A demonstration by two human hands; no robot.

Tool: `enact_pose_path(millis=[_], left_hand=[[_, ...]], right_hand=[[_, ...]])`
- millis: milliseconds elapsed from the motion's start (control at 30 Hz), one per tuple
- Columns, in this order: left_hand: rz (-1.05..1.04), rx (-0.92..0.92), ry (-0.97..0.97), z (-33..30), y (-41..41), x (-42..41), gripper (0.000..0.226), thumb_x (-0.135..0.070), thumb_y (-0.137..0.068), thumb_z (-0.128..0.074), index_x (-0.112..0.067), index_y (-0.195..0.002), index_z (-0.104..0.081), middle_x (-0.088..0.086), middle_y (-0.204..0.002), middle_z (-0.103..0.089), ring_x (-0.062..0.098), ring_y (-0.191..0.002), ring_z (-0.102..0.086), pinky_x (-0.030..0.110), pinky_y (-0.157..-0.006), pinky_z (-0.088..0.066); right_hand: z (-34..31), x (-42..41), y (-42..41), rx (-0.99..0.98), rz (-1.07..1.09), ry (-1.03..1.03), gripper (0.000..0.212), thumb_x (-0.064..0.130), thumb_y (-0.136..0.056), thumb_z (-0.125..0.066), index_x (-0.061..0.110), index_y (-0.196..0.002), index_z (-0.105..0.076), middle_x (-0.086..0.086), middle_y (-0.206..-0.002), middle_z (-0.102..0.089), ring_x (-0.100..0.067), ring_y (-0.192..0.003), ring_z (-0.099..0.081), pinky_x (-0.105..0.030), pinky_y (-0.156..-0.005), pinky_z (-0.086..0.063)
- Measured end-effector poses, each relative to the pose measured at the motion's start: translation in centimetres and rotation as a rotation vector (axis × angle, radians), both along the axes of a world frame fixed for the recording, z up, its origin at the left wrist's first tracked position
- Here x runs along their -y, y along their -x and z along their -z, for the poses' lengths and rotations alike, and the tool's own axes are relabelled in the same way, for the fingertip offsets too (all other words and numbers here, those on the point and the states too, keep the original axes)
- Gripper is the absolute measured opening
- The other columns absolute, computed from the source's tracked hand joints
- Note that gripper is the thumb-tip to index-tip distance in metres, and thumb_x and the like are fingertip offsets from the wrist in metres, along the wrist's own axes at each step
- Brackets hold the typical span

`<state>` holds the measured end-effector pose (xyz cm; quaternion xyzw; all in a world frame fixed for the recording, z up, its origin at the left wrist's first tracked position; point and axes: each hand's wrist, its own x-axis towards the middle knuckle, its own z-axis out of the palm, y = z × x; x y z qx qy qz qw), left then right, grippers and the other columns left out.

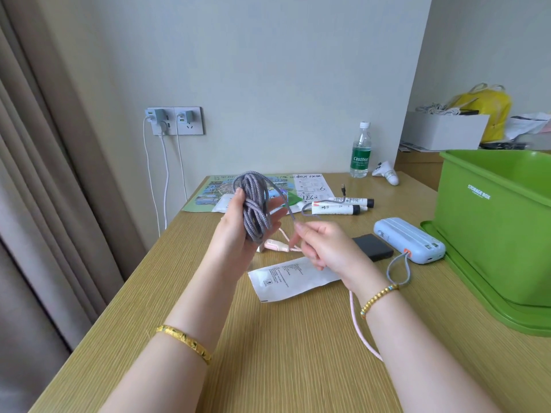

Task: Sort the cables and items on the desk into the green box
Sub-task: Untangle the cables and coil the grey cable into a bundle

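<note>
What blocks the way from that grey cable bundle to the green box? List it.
Nothing visible blocks it. The grey cable bundle is held up in the left hand, above the desk. The blue power bank and black block lie low on the desk between it and the green box, whose top is open.

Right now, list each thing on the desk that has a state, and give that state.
grey cable: coiled, held up off the desk by the left hand; its free end pinched by the right hand
green box: open, standing on its lid
water bottle: upright, capped
two tubes: lying flat, capped
blue power bank: lying flat
pink cable: loose on the desk
</note>
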<state>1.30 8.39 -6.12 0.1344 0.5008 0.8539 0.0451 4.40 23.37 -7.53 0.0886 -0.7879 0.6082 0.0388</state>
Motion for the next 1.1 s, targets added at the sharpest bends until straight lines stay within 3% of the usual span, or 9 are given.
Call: enact_pose_path(millis=[167, 333, 500, 567, 633, 767, 900, 1033, 1100], left_hand=[[0.018, -0.037, -0.019, 0.1, -0.2, -0.2, 0.045, -0.04, -0.101, -0.021, -0.017, -0.105, -0.059, 0.008, -0.102, -0.073, 0.024, -0.102, -0.067, 0.032, -0.091, -0.049], [-0.134, 0.036, -0.108, 0.1, 0.5, -0.2, 0.042, -0.041, -0.1, -0.026, -0.01, -0.094, -0.053, 0.0, -0.059, -0.065, 0.015, -0.049, -0.061, 0.034, -0.066, -0.059], [-0.346, 0.105, -0.137, -0.3, 1.7, 1.0, 0.043, -0.043, -0.099, -0.032, -0.01, -0.087, -0.056, 0.002, -0.054, -0.061, 0.012, -0.041, -0.056, 0.027, -0.047, -0.054], [-0.401, 0.116, -0.101, -0.4, 2.2, 1.6, 0.043, -0.045, -0.099, -0.031, -0.011, -0.089, -0.055, -0.001, -0.051, -0.062, 0.009, -0.041, -0.057, 0.022, -0.044, -0.051], [-0.445, 0.121, -0.029, -0.4, 2.7, 1.9, 0.045, -0.048, -0.098, -0.03, -0.011, -0.105, -0.055, 0.0, -0.067, -0.066, 0.01, -0.051, -0.062, 0.02, -0.048, -0.049], [-0.58, 0.009, 0.313, 0.3, 2.6, 1.7, 0.052, -0.05, -0.097, -0.024, -0.013, -0.13, -0.042, 0.005, -0.124, -0.054, 0.024, -0.115, -0.053, 0.038, -0.096, -0.043], [-0.588, -0.085, 0.602, 0.6, 2.0, 1.0, 0.04, -0.045, -0.099, -0.024, -0.016, -0.118, -0.042, -0.002, -0.104, -0.048, 0.016, -0.098, -0.043, 0.03, -0.082, -0.03], [-0.522, -0.16, 0.843, 1.0, 1.8, 0.2, 0.029, -0.037, -0.1, -0.029, -0.011, -0.101, -0.042, 0.003, -0.077, -0.046, 0.027, -0.081, -0.046, 0.034, -0.06, -0.03], [-0.473, -0.212, 0.952, 1.3, 1.6, -0.2, 0.028, -0.038, -0.099, -0.031, -0.012, -0.096, -0.04, 0.002, -0.072, -0.045, 0.034, -0.083, -0.051, 0.034, -0.062, -0.03]], right_hand=[[-0.4, 0.0, -0.1, 0.018, -0.028, -0.03, 0.038, 0.028, -0.097, -0.044, 0.01, -0.067, -0.059, 0.003, -0.043, -0.031, -0.01, -0.038, -0.027, -0.022, -0.044, -0.027], [-0.2, 0.6, -0.5, 0.041, -0.143, -0.145, 0.033, 0.03, -0.094, -0.048, 0.009, -0.076, -0.065, 0.004, -0.047, -0.036, -0.006, -0.043, -0.036, -0.017, -0.054, -0.041], [0.1, -0.2, 0.3, -0.018, -0.048, -0.16, 0.016, 0.027, -0.084, -0.065, 0.024, -0.068, -0.063, 0.017, -0.056, -0.056, 0.004, -0.053, -0.046, -0.012, -0.058, -0.039], [0.6, -0.6, 0.9, -0.013, 0.032, -0.221, 0.017, 0.027, -0.081, -0.068, 0.024, -0.068, -0.059, 0.009, -0.069, -0.057, -0.004, -0.064, -0.05, -0.021, -0.065, -0.04], [1.4, -0.9, 1.4, -0.014, 0.165, -0.425, 0.017, 0.028, -0.083, -0.066, 0.025, -0.07, -0.056, 0.006, -0.078, -0.056, -0.012, -0.073, -0.052, -0.027, -0.066, -0.04], [2.2, -1.7, 1.8, -0.219, 0.449, -0.731, 0.012, 0.025, -0.087, -0.061, 0.016, -0.087, -0.069, 0.0, -0.098, -0.049, -0.02, -0.096, -0.046, -0.029, -0.073, -0.039], [1.5, -1.9, 1.6, -0.364, 0.555, -0.553, 0.011, 0.021, -0.088, -0.058, 0.015, -0.088, -0.068, 0.0, -0.086, -0.053, -0.018, -0.076, -0.054, -0.025, -0.054, -0.038], [1.1, -1.0, 1.2, -0.495, 0.501, -0.382, 0.01, 0.011, -0.088, -0.057, 0.01, -0.089, -0.067, -0.001, -0.083, -0.054, -0.02, -0.07, -0.06, -0.043, -0.063, -0.054], [0.8, -0.8, 1.0, -0.594, 0.533, -0.392, 0.008, 0.011, -0.086, -0.06, 0.01, -0.088, -0.068, -0.001, -0.088, -0.055, -0.018, -0.07, -0.058, -0.04, -0.065, -0.053]])
